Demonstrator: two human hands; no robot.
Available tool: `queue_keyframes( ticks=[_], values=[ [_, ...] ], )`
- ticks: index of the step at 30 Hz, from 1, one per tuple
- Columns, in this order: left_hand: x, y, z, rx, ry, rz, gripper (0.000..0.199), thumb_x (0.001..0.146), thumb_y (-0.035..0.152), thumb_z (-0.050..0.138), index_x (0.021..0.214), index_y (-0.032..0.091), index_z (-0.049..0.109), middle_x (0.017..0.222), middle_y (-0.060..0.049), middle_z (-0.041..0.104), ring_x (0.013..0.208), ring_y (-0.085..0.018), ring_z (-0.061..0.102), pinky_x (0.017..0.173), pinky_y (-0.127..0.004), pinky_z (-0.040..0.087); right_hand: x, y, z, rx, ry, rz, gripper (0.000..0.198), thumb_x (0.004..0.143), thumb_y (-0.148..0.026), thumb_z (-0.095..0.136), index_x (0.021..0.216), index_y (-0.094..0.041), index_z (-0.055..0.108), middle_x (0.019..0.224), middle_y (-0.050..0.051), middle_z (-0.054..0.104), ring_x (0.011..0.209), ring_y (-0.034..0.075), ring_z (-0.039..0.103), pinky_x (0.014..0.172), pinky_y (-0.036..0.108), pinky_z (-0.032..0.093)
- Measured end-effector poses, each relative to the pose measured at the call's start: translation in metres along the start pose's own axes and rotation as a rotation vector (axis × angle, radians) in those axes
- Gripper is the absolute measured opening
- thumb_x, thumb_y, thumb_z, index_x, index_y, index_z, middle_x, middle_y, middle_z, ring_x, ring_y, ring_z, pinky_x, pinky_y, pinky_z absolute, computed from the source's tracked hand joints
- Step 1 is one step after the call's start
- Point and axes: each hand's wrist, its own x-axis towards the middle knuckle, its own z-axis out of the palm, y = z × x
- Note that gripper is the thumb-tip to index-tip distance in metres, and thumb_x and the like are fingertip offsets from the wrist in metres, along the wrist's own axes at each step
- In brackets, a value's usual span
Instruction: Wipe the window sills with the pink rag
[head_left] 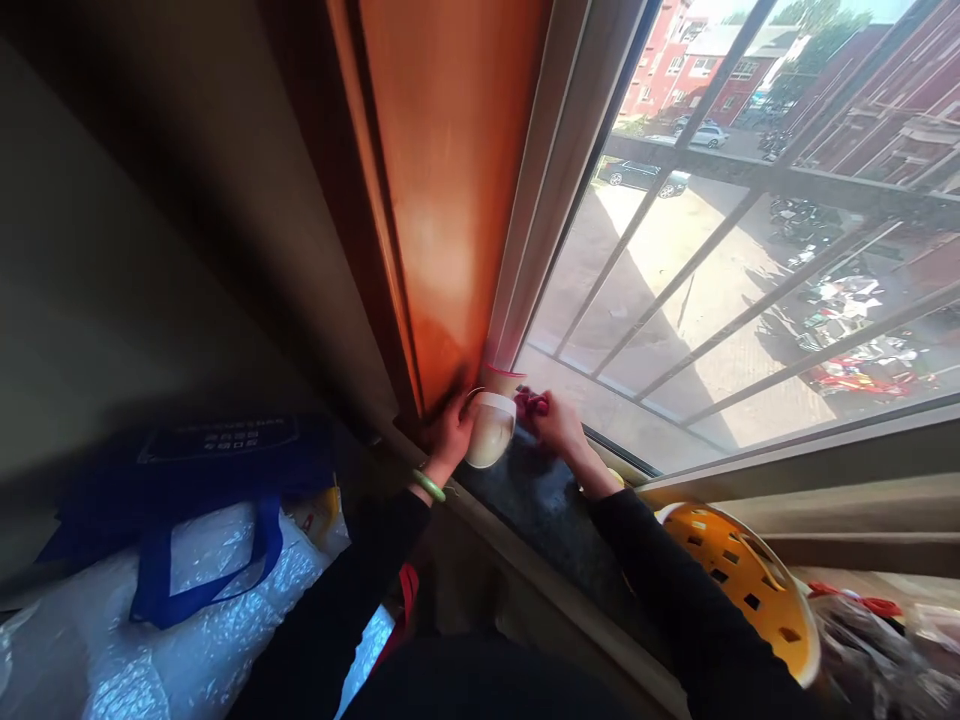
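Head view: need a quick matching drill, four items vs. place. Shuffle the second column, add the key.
Column 1
1. pale cup
2. dark red cloth
3. green bangle
4. yellow-orange basket

Column 2
A. pinched in the fingers of the right hand
B. right of the right sleeve in the picture
C. at the left hand, against its fingers
D. worn around the left wrist

Pairs: 1-C, 2-A, 3-D, 4-B
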Motion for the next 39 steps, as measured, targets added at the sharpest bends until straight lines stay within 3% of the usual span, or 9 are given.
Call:
queue_keyframes(
  ticks=[3,8,12,14,21,25,28,32,39],
  values=[
    [-0.017,0.015,0.009,0.091,0.104,0.076,0.063,0.098,0.052,0.057,0.149,0.017,0.047,0.150,-0.020,0.058,0.141,-0.031,0.055,0.119,-0.052,0.043,-0.020,-0.004,-0.012,0.062,0.108,-0.067,0.013,0.085,-0.034,0.065,0.089,-0.023,0.060,0.092,0.008,0.071,0.088,0.026,0.067,0.080,0.037,0.050],
    [-0.022,0.043,0.032,0.239,0.158,0.192,0.126,0.070,0.072,0.080,0.162,0.011,0.018,0.156,-0.032,0.045,0.144,-0.044,0.048,0.114,-0.059,0.045,-0.040,-0.036,-0.025,0.288,0.397,-0.334,0.034,0.095,-0.049,0.057,0.119,-0.025,0.058,0.123,0.011,0.068,0.113,0.029,0.065,0.098,0.046,0.052],
    [-0.008,0.051,0.046,0.271,0.211,0.128,0.115,0.074,0.057,0.085,0.161,0.020,0.020,0.147,-0.026,0.056,0.131,-0.042,0.061,0.103,-0.058,0.052,-0.025,-0.048,-0.017,0.112,0.178,-0.771,0.039,0.100,-0.039,0.054,0.137,-0.026,0.054,0.142,0.012,0.061,0.140,0.029,0.050,0.118,0.050,0.040],
    [-0.003,0.053,0.049,0.273,0.204,0.112,0.105,0.076,0.048,0.085,0.158,0.021,0.026,0.143,-0.024,0.059,0.125,-0.040,0.065,0.101,-0.056,0.053,-0.015,-0.049,-0.012,-0.019,0.148,-0.856,0.038,0.102,-0.037,0.051,0.137,-0.024,0.054,0.140,0.012,0.063,0.143,0.029,0.047,0.121,0.053,0.034],
    [-0.001,0.064,0.049,0.183,0.156,0.132,0.077,0.080,0.043,0.080,0.145,0.021,0.045,0.135,-0.019,0.065,0.121,-0.037,0.065,0.100,-0.054,0.054,0.004,-0.110,-0.004,-0.542,0.116,-0.626,0.029,0.104,-0.036,0.046,0.107,-0.015,0.066,0.097,0.018,0.071,0.092,0.030,0.066,0.083,0.040,0.047],
    [-0.004,0.060,0.047,0.180,0.195,0.118,0.065,0.077,0.037,0.080,0.134,0.021,0.053,0.126,-0.018,0.069,0.120,-0.038,0.065,0.100,-0.056,0.054,0.008,-0.146,0.004,-0.680,0.004,-0.459,0.028,0.102,-0.037,0.052,0.108,-0.013,0.066,0.091,0.020,0.072,0.087,0.033,0.068,0.081,0.041,0.045],
    [-0.007,0.055,0.046,0.156,0.198,0.112,0.073,0.071,0.033,0.083,0.135,0.020,0.050,0.130,-0.018,0.067,0.120,-0.037,0.065,0.101,-0.054,0.055,0.008,-0.127,0.000,-0.559,-0.001,-0.586,0.026,0.102,-0.037,0.052,0.109,-0.016,0.066,0.099,0.018,0.073,0.097,0.032,0.068,0.091,0.043,0.045],
    [-0.005,0.053,0.046,0.174,0.209,0.092,0.083,0.067,0.027,0.084,0.139,0.019,0.044,0.130,-0.018,0.067,0.119,-0.037,0.067,0.099,-0.052,0.056,0.009,-0.063,-0.010,-0.220,0.114,-0.832,0.027,0.102,-0.039,0.053,0.121,-0.022,0.062,0.111,0.009,0.074,0.103,0.027,0.065,0.111,0.050,0.039],
    [0.004,0.051,0.037,0.142,0.139,0.186,0.080,0.069,0.027,0.085,0.137,0.018,0.044,0.129,-0.016,0.070,0.117,-0.033,0.069,0.100,-0.048,0.056,0.008,-0.023,0.009,0.124,0.299,-0.887,0.032,0.099,-0.038,0.056,0.127,-0.024,0.059,0.126,0.012,0.066,0.122,0.027,0.060,0.103,0.048,0.051]
  ],
)
